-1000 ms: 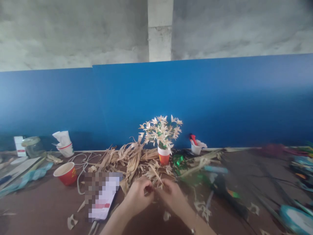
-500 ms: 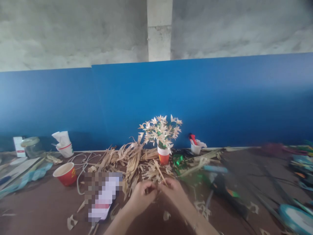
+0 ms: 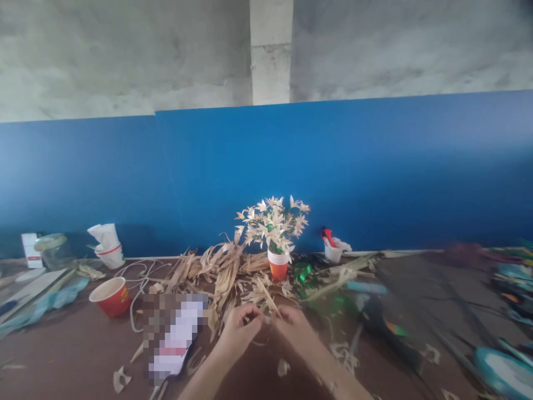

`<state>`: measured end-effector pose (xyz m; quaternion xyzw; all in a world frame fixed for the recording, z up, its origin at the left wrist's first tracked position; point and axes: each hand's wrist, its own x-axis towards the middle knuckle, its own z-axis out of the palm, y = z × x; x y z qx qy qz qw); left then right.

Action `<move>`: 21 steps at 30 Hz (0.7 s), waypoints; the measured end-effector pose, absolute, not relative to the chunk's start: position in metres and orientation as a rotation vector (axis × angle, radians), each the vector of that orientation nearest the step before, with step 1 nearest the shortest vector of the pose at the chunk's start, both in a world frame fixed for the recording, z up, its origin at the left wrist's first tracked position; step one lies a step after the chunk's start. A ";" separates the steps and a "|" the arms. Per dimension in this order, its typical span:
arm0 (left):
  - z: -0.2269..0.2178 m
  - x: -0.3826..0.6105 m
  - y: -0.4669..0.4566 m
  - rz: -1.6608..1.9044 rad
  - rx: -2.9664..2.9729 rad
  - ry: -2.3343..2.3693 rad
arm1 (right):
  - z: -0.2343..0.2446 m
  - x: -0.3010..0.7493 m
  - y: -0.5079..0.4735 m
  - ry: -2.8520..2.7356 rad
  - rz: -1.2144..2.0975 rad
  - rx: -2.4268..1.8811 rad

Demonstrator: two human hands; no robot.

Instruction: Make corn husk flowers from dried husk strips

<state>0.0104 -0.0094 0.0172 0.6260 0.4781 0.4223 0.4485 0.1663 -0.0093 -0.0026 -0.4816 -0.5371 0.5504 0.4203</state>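
Note:
My left hand (image 3: 238,329) and my right hand (image 3: 296,329) meet low in the middle of the brown table (image 3: 75,355), fingers pinched together. Between them they hold a thin dried husk strip (image 3: 267,297) that slants up and to the left. Just beyond lies a pile of dried husk leaves (image 3: 225,272). Behind it stands an orange and white paper cup (image 3: 278,265) with a bunch of pale husk flowers (image 3: 272,219).
A red paper cup (image 3: 110,296) lies at the left, with a white cord (image 3: 139,283), a glass jar (image 3: 53,250) and stacked white cups (image 3: 107,244). A blurred-out flat object (image 3: 174,333) lies beside my left arm. Green ribbon (image 3: 306,273), a glue gun (image 3: 385,328) and tape rolls (image 3: 502,372) crowd the right.
Both hands stay together over the table with small finger movements. The husk strip between them has shifted slightly in tilt. Nothing else moved.

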 end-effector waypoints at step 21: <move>0.002 0.020 -0.005 1.062 1.132 1.056 | 0.002 0.166 -0.014 -1.316 1.415 -1.252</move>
